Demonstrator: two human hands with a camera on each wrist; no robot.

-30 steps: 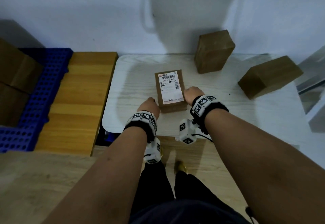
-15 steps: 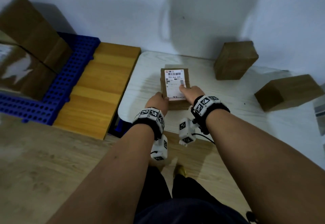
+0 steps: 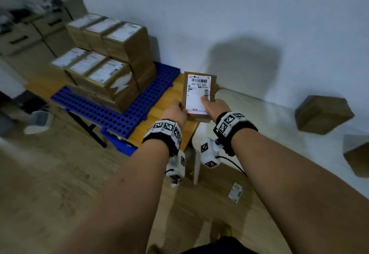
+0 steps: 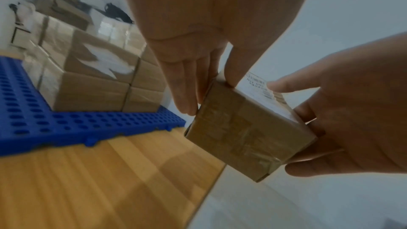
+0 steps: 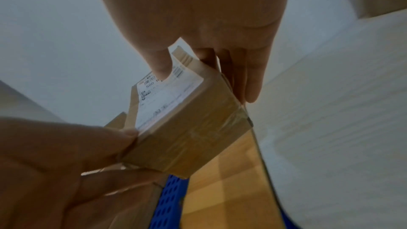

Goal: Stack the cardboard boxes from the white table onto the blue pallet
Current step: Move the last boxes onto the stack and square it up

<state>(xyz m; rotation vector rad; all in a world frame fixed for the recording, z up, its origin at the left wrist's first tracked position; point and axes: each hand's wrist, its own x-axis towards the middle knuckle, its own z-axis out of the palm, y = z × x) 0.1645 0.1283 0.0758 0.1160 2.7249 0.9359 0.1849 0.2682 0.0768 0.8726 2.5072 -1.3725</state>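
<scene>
A small cardboard box (image 3: 198, 94) with a white shipping label on top hangs in the air over the wooden platform, held from both sides. My left hand (image 3: 176, 112) grips its left side, thumb on the top edge (image 4: 237, 65). My right hand (image 3: 215, 106) grips the right side, thumb on the label (image 5: 160, 58). The blue pallet (image 3: 127, 114) lies to the left with a stack of labelled cardboard boxes (image 3: 107, 68) on it. Two more boxes (image 3: 323, 116) (image 3: 357, 158) lie on the white table (image 3: 259, 118) at the right.
A wooden platform (image 3: 159, 122) sits between pallet and table. On the floor at the left stands a white bin (image 3: 38, 122), and a loose label (image 3: 235, 192) lies near my feet. Grey cabinets and cartons (image 3: 30, 30) stand at the back left. The wall is close behind.
Both hands have lifted the labelled box off the white table and carried it left, over the wooden platform. My view has swung left, so the pallet's stack now shows.
</scene>
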